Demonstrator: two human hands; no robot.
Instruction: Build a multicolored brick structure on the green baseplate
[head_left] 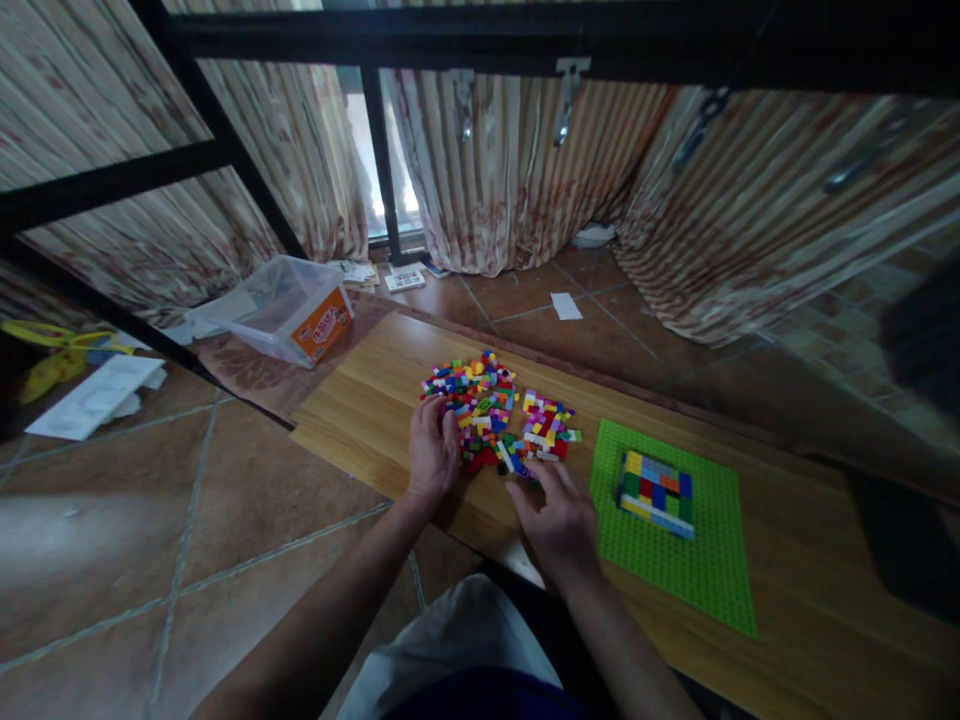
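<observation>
Facing curtains (pixel 517 180) across tiled floor (pixel 285 480), the counter (pixel 367 390) bears bricks (pixel 484 405); cannot tell whether left grip (pixel 433 450) or right grip (pixel 561 520) grasps any

Striped curtains (pixel 517 170), brown tiled floor (pixel 285 470), wooden table (pixel 360 385)

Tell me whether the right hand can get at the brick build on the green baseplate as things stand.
Probably yes: the right hand, at the near edge of the loose bricks, is just left of the green baseplate, and nothing visible stands between it and the brick build.
</observation>
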